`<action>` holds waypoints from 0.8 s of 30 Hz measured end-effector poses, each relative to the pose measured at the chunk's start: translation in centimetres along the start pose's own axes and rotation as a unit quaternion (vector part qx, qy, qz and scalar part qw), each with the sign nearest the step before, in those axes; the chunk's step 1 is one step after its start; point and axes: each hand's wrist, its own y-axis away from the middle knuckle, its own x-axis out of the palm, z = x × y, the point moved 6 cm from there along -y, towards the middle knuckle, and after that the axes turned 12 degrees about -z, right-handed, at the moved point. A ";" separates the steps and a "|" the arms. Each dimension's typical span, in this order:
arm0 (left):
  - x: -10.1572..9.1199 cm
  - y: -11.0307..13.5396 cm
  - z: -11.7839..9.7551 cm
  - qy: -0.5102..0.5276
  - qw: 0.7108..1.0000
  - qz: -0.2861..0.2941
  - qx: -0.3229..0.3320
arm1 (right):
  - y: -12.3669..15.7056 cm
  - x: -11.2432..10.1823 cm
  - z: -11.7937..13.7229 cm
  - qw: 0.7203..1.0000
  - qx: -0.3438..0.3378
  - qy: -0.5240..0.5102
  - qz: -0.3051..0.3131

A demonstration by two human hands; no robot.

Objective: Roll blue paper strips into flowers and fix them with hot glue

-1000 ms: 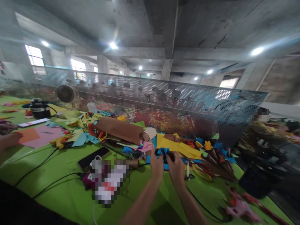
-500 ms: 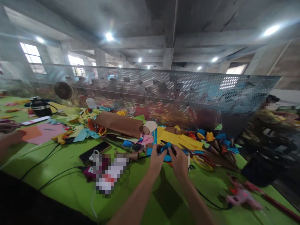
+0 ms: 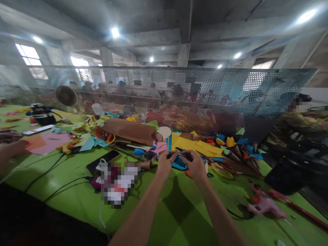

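Note:
Both hands are over the green table [image 3: 189, 212], fingertips pinched on a piece of blue paper [image 3: 180, 163]. My left hand [image 3: 164, 164] has its thumb and fingers closed on the paper's left side. On the other side, my right hand [image 3: 196, 166] grips the right edge. The paper looks slightly curved between them, and the fingers hide part of it. Just behind lie sheets of yellow paper [image 3: 187, 145]. Scissors with yellow handles [image 3: 222, 171] rest right of my right hand.
A brown paper roll [image 3: 130, 131] lies behind a phone [image 3: 105, 160] and a cable. At right are wrapped paper flowers [image 3: 230, 141] and a pink glue gun [image 3: 266, 206]. Another person's arm [image 3: 12, 152] reaches in at left. A perforated metal screen [image 3: 164, 89] stands behind.
My hands have drawn slightly apart, with the left one shifting left. The blue paper between them now shows as a wider, flatter piece. The view has tilted a little.

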 end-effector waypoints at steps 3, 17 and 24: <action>-0.6 -0.3 0.3 -0.003 0.999 -0.033 -0.005 | -0.1 0.2 -0.9 0.998 0.044 -0.038 -0.006; -1.1 -0.4 -0.3 -0.050 0.996 -0.053 0.041 | 0.2 -0.3 -0.7 0.999 0.040 0.027 -0.013; -1.2 0.0 -1.3 -0.085 0.992 -0.049 0.080 | 0.5 -0.6 0.4 0.995 0.001 0.096 -0.014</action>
